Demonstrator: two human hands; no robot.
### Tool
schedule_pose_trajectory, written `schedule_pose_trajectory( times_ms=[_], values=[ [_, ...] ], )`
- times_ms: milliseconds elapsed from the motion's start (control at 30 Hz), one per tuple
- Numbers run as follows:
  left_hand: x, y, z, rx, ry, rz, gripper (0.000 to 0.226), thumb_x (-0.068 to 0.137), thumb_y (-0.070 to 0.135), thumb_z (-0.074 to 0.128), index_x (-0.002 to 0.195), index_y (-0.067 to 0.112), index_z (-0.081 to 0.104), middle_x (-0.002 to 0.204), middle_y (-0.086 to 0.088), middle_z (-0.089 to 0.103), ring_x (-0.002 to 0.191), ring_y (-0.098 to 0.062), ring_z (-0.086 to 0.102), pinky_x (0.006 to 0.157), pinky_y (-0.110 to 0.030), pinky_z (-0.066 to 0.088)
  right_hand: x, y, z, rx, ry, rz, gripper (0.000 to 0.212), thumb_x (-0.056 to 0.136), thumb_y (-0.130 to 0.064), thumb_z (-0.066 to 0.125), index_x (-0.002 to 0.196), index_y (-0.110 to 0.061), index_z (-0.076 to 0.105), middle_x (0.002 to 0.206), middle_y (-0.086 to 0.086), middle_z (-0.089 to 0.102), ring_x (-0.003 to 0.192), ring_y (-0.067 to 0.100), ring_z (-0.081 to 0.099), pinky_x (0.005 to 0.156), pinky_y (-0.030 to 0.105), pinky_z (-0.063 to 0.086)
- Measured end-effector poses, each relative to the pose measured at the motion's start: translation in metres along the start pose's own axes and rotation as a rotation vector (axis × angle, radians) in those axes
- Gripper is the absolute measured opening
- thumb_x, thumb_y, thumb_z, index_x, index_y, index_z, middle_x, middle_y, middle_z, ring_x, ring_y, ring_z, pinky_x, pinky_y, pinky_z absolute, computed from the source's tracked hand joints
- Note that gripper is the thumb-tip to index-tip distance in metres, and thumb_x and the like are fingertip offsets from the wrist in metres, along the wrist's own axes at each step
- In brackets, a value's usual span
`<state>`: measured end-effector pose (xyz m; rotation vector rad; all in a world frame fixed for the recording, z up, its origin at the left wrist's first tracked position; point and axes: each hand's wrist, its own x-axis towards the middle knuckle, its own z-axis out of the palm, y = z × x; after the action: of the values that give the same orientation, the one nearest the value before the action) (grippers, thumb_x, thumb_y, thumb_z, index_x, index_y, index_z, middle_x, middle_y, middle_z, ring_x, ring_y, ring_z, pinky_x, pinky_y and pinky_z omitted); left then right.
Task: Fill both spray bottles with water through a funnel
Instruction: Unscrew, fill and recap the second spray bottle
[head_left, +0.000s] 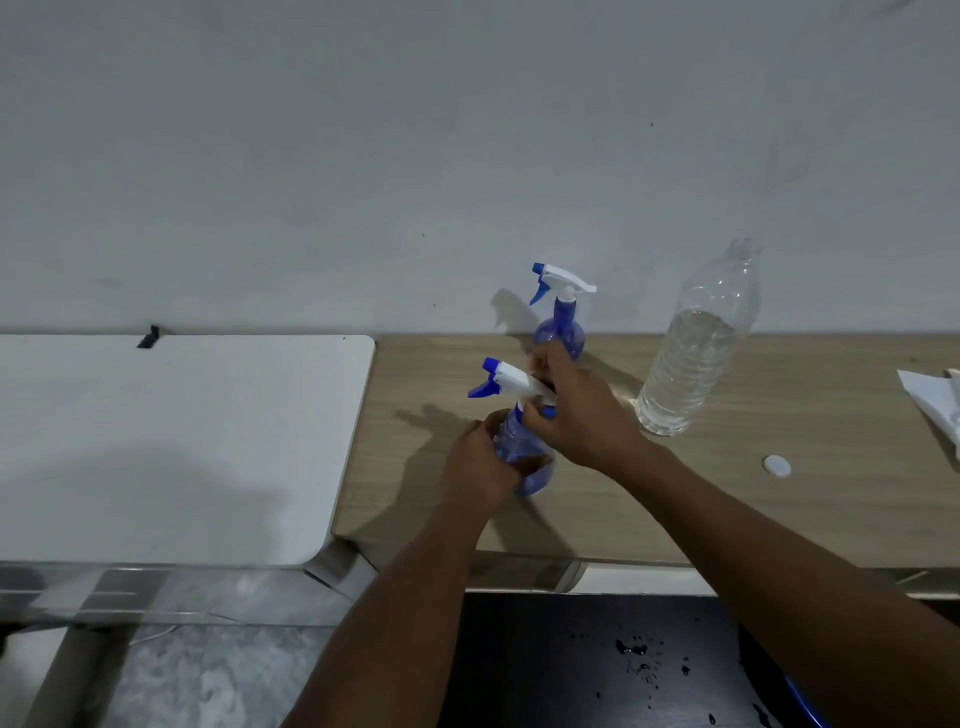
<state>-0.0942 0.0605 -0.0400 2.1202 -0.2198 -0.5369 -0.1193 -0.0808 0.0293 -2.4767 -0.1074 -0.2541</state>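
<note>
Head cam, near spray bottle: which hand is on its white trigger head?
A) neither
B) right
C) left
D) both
B: the right hand grips the white head of the near spray bottle, while the left hand holds its blue body lower down.
</note>
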Motion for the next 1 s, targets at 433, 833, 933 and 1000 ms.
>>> schedule_pose_trajectory(
  times_ms=[433, 833, 933, 1000],
  values=[
    [-0.002, -0.009, 0.006, 0.017, 0.165, -0.033, 0.05, 0.067, 0.037, 0.087, 0.107, 0.029, 0.059, 0.1, 0.009, 0.067, 0.093, -0.013, 0.066, 0.085, -0.035, 0.055, 0.013, 0.001, 0.013, -0.406, -0.025, -0.135, 0.053, 0.088, -0.039, 0.067, 0.129, -0.015, 0.044, 0.102, 0.007, 0.066, 0.077, 0.027, 0.063, 0.066, 0.036, 0.05],
    [0.002, -0.01, 0.009, 0.07, 0.145, 0.038, 0.045, 0.075, 0.039, 0.082, 0.112, 0.024, 0.061, 0.103, 0.005, 0.068, 0.097, -0.014, 0.065, 0.09, -0.036, 0.052, 0.006, 0.006, 0.02, -0.344, 0.037, -0.18, 0.048, 0.086, -0.035, 0.065, 0.125, -0.015, 0.047, 0.106, 0.004, 0.063, 0.09, 0.022, 0.06, 0.079, 0.033, 0.044],
    [0.002, -0.008, 0.01, 0.088, 0.128, -0.009, 0.057, 0.07, 0.042, 0.085, 0.116, 0.022, 0.059, 0.108, 0.004, 0.065, 0.099, -0.015, 0.062, 0.092, -0.035, 0.05, 0.006, 0.006, 0.017, -0.377, 0.037, -0.124, 0.046, 0.089, -0.033, 0.068, 0.125, -0.014, 0.046, 0.103, 0.005, 0.067, 0.086, 0.022, 0.064, 0.075, 0.031, 0.042],
    [0.003, -0.01, 0.013, 0.084, 0.118, -0.002, 0.054, 0.072, 0.04, 0.084, 0.116, 0.02, 0.059, 0.109, 0.003, 0.066, 0.1, -0.015, 0.062, 0.096, -0.038, 0.05, 0.004, 0.006, 0.017, -0.393, 0.064, -0.136, 0.048, 0.085, -0.039, 0.069, 0.121, -0.015, 0.048, 0.102, 0.003, 0.065, 0.087, 0.022, 0.062, 0.075, 0.031, 0.041]
  ],
)
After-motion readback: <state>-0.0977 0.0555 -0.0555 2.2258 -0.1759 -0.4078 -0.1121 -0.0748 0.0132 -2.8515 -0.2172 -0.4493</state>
